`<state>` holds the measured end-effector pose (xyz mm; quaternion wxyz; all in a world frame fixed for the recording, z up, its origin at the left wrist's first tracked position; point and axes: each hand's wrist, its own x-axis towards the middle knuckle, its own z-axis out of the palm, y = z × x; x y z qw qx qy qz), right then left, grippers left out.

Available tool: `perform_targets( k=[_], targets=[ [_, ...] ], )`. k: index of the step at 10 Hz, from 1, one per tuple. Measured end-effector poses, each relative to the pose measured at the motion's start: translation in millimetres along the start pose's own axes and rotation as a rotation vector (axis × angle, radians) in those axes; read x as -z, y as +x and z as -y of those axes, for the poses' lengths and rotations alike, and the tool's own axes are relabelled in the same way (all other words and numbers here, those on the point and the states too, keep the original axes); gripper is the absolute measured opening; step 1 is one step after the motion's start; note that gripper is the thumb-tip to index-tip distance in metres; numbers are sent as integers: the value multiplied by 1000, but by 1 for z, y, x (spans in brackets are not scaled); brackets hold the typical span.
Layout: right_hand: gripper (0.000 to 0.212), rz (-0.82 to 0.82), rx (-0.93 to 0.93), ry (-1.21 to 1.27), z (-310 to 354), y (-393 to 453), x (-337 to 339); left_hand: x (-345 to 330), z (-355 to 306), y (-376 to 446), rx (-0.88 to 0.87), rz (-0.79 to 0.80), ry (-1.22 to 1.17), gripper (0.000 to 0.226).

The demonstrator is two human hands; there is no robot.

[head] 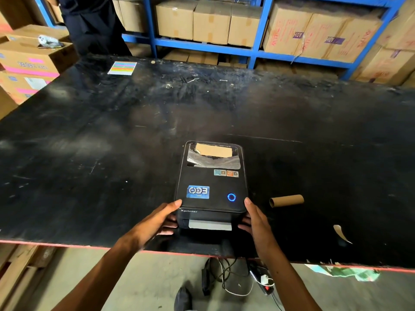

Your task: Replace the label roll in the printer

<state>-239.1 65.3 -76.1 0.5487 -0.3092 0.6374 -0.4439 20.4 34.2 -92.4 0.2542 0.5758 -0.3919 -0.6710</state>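
Observation:
A black label printer stands near the front edge of the black table, lid down, its blue ring light lit. A pale label strip shows at its front slot. Through the lid's window I see brown cardboard and crinkled plastic. My left hand grips the printer's front left corner, thumb on the lid. On the front right corner sits my right hand, gripping the same way. An empty brown cardboard core lies on the table to the right of the printer.
A torn paper scrap lies at the front right. A coloured sheet lies at the far left, where a person in dark clothes stands. Blue shelving holds cardboard boxes behind. Cables and a power strip lie on the floor below.

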Motion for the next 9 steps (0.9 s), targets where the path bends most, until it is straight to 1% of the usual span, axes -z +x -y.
perform_targets(
  k=[2, 3, 4, 5, 7, 8, 9],
  targets=[
    [13, -8, -7, 19, 2, -3, -2, -3, -2, -3, 7, -12, -9, 92],
    [10, -12, -11, 16, 2, -3, -2, -4, -2, -5, 17, -19, -19, 87],
    [10, -21, -6, 15, 2, -4, -2, -2, 0, -4, 27, -25, -17, 94],
    [10, -18, -2, 13, 4, -5, -3, -2, -1, -5, 28, -14, -4, 93],
    [13, -13, 24, -4, 2, -9, -3, -7, -4, -13, 37, -13, 13, 78],
    [19, -29, 52, 4, 7, -12, -2, -12, -14, -20, 2, -14, 6, 50],
    [44, -181, 67, -44, -8, -29, 6, -11, -4, -36, -28, -93, -54, 67]
  ],
)
